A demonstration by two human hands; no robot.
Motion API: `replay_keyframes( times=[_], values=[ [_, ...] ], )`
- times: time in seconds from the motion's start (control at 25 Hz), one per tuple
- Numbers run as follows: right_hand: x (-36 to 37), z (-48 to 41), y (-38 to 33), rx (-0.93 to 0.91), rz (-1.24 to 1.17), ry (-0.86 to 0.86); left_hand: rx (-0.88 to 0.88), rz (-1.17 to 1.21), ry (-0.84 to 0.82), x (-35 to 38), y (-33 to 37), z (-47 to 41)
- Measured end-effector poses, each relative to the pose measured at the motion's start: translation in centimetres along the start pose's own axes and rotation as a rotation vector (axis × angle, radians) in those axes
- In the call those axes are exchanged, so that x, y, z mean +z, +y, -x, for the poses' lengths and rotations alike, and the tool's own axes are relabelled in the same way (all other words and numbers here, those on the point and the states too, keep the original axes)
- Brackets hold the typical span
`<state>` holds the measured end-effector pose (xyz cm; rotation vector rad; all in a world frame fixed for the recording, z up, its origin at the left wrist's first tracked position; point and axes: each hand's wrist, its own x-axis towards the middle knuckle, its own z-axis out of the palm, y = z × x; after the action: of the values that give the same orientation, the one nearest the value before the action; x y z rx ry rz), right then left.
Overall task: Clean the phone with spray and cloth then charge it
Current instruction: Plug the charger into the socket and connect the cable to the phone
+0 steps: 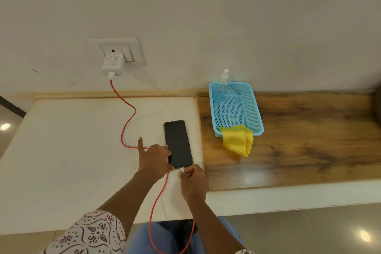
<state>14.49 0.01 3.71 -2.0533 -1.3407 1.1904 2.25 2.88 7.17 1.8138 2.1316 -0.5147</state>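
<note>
A black phone (178, 143) lies face up on the white counter (72, 150). My left hand (153, 158) grips its lower left edge, index finger raised. My right hand (192, 181) pinches the white plug of the red charging cable (127, 121) right at the phone's bottom edge. The cable runs from a white charger (113, 65) in the wall socket, loops over the counter and hangs below its front edge. A clear spray bottle (221, 84) stands in the far corner of a blue basket (235, 107). A yellow cloth (238, 140) hangs over the basket's near rim.
The basket rests on a brown wooden surface (309, 140) to the right of the white counter. A plain wall rises behind both. The counter's front edge runs just below my hands, with tiled floor beyond it.
</note>
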Motion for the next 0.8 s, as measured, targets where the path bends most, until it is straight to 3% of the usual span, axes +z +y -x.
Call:
replay_keyframes(
  times=[0.08,0.16,0.24,0.28,0.44,0.72,0.8],
  values=[
    [0.0,0.0,-0.1,-0.006,0.000,-0.011,0.010,0.274,0.081,-1.3,-0.8,-0.4],
    [-0.1,-0.1,-0.2,-0.009,0.003,-0.018,-0.010,0.602,0.327,-4.2,-1.9,-1.3],
    [-0.1,-0.1,-0.2,-0.018,0.020,-0.015,-0.034,0.743,0.553,-8.0,-3.4,-3.1],
    [0.0,-0.1,-0.2,-0.022,0.023,-0.009,-0.056,0.772,0.586,-9.9,-4.2,-4.1],
    [0.2,-0.1,-0.1,-0.013,0.002,0.003,-0.185,0.847,0.444,-14.7,-6.4,-7.5],
    [0.6,-0.2,0.3,-0.060,0.090,0.020,-0.156,0.789,0.343,-14.3,-7.6,-9.6],
    [0.6,-0.2,0.5,-0.075,0.088,0.015,-0.146,0.890,0.307,-14.6,-7.4,-9.9]
  ],
)
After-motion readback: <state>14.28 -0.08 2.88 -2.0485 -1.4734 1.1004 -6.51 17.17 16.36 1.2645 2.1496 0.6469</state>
